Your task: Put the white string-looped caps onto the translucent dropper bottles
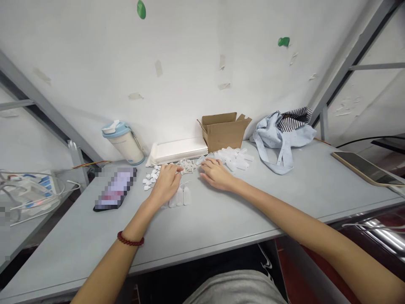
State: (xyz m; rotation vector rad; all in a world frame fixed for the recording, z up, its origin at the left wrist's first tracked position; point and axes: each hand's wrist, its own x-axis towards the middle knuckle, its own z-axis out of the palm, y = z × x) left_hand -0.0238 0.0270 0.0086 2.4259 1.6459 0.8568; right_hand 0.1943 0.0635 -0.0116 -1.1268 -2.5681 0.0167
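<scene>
My left hand (167,180) is over the table between a scatter of small white caps (148,181) and a tangle of thin white cords (187,165). Its fingers are bent but apart, and nothing shows in them. A row of several flat, clear-white sleeves (179,196) lies beside and partly under this hand. My right hand (216,174) rests at the near edge of a heap of translucent plastic sleeves (236,158), right of the cords. Its fingers are loosely spread, with no held item visible. The undersides of both hands' fingertips are hidden.
Behind the small parts are a stack of white flat packs (180,151) and an open cardboard box (225,133). A tumbler (125,143) and a phone (117,188) are at left. A light blue cloth bag (278,139) and another phone (367,169) lie right.
</scene>
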